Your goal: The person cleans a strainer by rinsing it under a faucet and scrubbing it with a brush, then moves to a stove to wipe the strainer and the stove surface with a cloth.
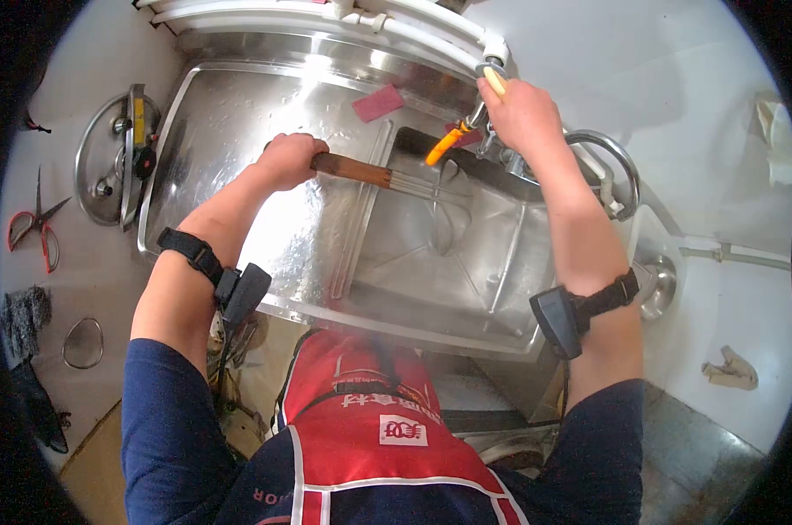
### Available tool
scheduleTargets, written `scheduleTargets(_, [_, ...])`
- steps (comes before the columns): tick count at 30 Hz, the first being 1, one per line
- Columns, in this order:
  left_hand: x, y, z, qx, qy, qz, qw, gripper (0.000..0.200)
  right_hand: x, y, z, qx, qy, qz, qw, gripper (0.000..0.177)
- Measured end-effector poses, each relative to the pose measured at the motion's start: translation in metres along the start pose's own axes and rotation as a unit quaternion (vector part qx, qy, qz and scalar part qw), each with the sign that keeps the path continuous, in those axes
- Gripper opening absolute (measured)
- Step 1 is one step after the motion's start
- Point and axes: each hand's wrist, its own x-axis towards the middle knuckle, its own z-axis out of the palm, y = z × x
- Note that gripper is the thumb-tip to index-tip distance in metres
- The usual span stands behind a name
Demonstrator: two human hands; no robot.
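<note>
My left hand [294,162] is wrapped round the brown wooden handle [352,170] of a metal-ended tool. Its thin metal part [418,185] reaches over the sink basin [413,271]. At the upper right, my right hand [525,114] is closed at the tap, by a pale yellow lever [495,82]. An orange spout piece [448,143] points down toward the basin from the tap. What the fingers of my right hand press on is partly hidden.
A pink cloth [378,103] lies on the steel drainboard [230,114]. White pipes [413,33] run along the back. Red-handled scissors [37,223] and a round metal lid [107,162] are at the left. A curved metal pipe [630,166] stands right of the tap.
</note>
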Motion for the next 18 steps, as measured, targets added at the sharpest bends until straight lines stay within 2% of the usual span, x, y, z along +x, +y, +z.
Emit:
scheduleTargets(13, [-0.0002, 0.0012, -0.0021, 0.011, 0.01, 0.003, 1.0, 0.038, 0.0015, -0.0028, 0.0017, -0.001, -0.003, 0.019, 1.0, 0.062])
scheduleTargets(15, [-0.0001, 0.0006, -0.0018, 0.01, 0.009, 0.004, 1.0, 0.038, 0.0009, -0.005, -0.0008, 0.001, -0.009, 0.035, 0.999, 0.055])
scheduleTargets(18, [-0.0007, 0.0006, -0.003, -0.005, 0.007, 0.004, 1.0, 0.038, 0.0011, -0.0059, -0.0004, 0.001, -0.011, 0.04, 0.999, 0.055])
